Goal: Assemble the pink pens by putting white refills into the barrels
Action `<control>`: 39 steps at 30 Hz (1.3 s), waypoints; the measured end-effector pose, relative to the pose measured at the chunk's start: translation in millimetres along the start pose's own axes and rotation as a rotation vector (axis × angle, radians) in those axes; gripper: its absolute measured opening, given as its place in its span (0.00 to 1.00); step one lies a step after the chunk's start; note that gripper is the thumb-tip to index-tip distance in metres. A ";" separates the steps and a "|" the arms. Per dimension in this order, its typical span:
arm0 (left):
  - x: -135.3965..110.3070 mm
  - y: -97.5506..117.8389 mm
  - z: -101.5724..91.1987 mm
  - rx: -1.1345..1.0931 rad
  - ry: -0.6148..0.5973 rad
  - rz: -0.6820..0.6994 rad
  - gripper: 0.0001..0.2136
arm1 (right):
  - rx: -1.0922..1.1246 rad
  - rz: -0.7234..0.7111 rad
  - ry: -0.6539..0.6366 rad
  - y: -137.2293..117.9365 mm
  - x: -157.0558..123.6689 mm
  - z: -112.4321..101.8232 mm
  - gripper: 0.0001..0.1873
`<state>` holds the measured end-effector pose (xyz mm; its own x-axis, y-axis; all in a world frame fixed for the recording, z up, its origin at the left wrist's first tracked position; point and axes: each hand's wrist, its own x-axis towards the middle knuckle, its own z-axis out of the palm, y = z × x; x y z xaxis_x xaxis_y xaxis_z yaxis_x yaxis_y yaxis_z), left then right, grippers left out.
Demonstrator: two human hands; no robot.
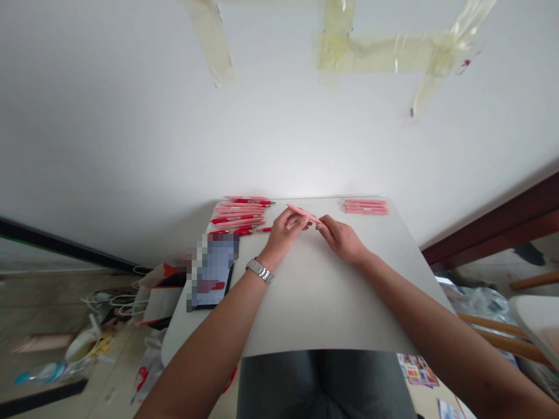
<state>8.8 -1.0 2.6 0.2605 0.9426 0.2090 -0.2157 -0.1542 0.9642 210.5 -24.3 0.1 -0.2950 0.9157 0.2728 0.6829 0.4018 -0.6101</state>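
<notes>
A pink pen (303,213) is held slantwise between both hands above the middle of the white table. My left hand (286,227), with a metal watch at the wrist, is closed around the pen's middle. At its lower right end, the fingers of my right hand (340,235) pinch the pen. Left of my hands lies a loose pile of pink and red pens (240,214), some crossing others. To the right, several pink pens (367,206) lie side by side in a neat row near the wall.
A tablet-like device (213,273), partly blurred out, lies at the table's left edge. The white wall (279,128) rises directly behind the table (327,302). Bags (163,297) and a bottle (48,372) are on the floor at left; a chair (535,320) stands at right.
</notes>
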 end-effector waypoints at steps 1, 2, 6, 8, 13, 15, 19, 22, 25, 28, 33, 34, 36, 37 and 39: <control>0.5 -0.8 -0.7 -0.013 0.021 -0.002 0.16 | 0.001 0.015 0.005 1.0 0.1 -0.4 0.19; 1.2 -1.7 -1.6 -0.031 0.045 -0.004 0.17 | 0.006 0.025 0.007 1.9 0.0 -1.0 0.19; 3.5 -4.4 -4.1 -0.123 0.112 -0.005 0.19 | 0.029 0.039 0.006 3.8 -0.6 -4.5 0.19; 3.7 -4.5 -4.3 -0.161 0.121 0.004 0.19 | 0.036 0.021 -0.001 3.4 -1.1 -5.5 0.18; 2.1 -2.6 -2.9 -0.172 0.117 0.036 0.18 | 0.092 -0.038 -0.019 -2.4 -3.0 -7.7 0.19; 1.0 -1.7 -1.5 -0.169 0.106 0.033 0.17 | 0.117 -0.043 -0.027 -5.6 -4.1 -9.1 0.19; -1.1 0.2 2.3 -0.157 0.030 0.015 0.17 | 0.152 -0.057 -0.055 -8.7 -5.7 -9.2 0.21; -1.9 0.1 4.3 -0.170 -0.004 0.011 0.17 | 0.172 -0.043 -0.057 -7.3 -5.8 -6.8 0.23; -2.3 -1.1 4.8 -0.205 0.018 0.005 0.17 | 0.211 -0.023 -0.064 -6.8 -5.6 -5.5 0.25; -2.9 -1.3 4.6 -0.214 0.013 0.009 0.18 | 0.234 -0.015 -0.066 -7.9 -5.5 -6.0 0.25; -4.1 -1.0 5.2 -0.136 0.031 0.031 0.17 | 0.170 0.003 -0.037 -6.0 -4.7 -2.8 0.23; -4.2 -1.3 5.6 -0.128 0.043 0.033 0.17 | 0.151 0.004 -0.028 -5.0 -4.4 -1.5 0.23; -3.8 -2.3 6.5 -0.125 0.068 0.032 0.17 | 0.110 0.005 -0.015 -3.5 -3.5 1.1 0.22; -3.5 -2.9 6.9 -0.128 0.079 0.029 0.17 | 0.091 0.006 -0.011 -3.1 -3.1 2.1 0.21; -2.7 -4.1 7.5 -0.139 0.106 0.020 0.17 | 0.049 0.006 -0.008 -3.1 -2.3 3.5 0.20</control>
<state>16.1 -5.1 -0.7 0.1560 0.9668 0.2025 -0.3502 -0.1375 0.9265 206.8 -27.6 -1.3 -0.2967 0.9180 0.2632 0.6513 0.3961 -0.6472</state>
